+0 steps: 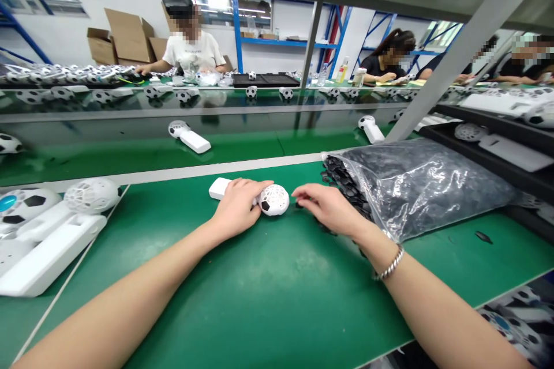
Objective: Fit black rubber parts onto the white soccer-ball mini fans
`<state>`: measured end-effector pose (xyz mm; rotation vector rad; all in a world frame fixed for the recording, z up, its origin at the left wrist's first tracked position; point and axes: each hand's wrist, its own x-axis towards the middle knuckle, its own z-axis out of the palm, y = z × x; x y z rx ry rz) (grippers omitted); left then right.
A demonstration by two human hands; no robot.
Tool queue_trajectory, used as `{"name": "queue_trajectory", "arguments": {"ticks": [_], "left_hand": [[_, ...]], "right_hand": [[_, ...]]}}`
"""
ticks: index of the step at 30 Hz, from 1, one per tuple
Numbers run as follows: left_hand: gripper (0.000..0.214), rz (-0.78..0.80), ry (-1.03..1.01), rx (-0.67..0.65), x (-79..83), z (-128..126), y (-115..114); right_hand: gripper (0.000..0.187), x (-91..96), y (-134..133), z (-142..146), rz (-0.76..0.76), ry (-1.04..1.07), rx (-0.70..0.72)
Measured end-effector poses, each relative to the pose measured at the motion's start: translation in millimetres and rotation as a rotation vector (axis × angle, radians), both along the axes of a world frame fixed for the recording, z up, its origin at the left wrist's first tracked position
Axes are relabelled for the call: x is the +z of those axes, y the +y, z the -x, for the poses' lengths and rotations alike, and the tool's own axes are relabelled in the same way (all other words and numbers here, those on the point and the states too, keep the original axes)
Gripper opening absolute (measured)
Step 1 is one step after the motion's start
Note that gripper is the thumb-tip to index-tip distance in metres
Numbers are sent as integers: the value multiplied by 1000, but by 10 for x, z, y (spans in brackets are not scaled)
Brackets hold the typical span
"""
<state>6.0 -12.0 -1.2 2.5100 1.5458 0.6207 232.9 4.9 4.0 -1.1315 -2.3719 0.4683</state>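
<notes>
My left hand (237, 206) is closed around the neck of a white handheld fan (275, 200) lying on the green table (268, 300). The fan's round head is patterned like a football, with a black patch on its lower left; its white handle sticks out beyond my hand. Just right of the head, apart from it, my right hand (331, 209) pinches a small black piece (299, 205), mostly hidden by the fingertips. Behind that hand, loose black pieces (346, 181) spill from the mouth of a clear plastic bag (437, 179).
More football fans (52, 253) are stacked at the left. Beyond the table's pale edge runs a green conveyor (259, 138) carrying spaced fans. Black trays (515, 141) stand at the right, and a slanted metal post (454, 52) rises there. Several co-workers sit across the line.
</notes>
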Motion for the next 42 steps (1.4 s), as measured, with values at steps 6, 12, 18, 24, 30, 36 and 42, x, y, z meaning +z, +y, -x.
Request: {"name": "queue_trajectory", "arguments": {"ticks": [6, 12, 18, 24, 30, 36, 42], "left_hand": [[55, -25, 41, -64, -26, 26, 35], [59, 7, 68, -122, -25, 45, 44], [74, 70, -1, -120, 26, -8, -20], [65, 77, -76, -60, -19, -78, -29], [62, 94, -93, -47, -2, -78, -45], [60, 97, -91, -35, -8, -78, -35], [62, 97, -107, -15, -16, -99, -42]], "right_hand": [[18, -55, -17, -13, 48, -230, -53], [12, 37, -79, 14, 25, 33, 31], [6, 12, -180, 169, 31, 285, 93], [5, -55, -180, 253, -2, 372, 99], [5, -29, -182, 247, 74, 374, 85], [2, -64, -179, 260, 136, 423, 49], [16, -161, -135, 311, 307, 527, -98]]}}
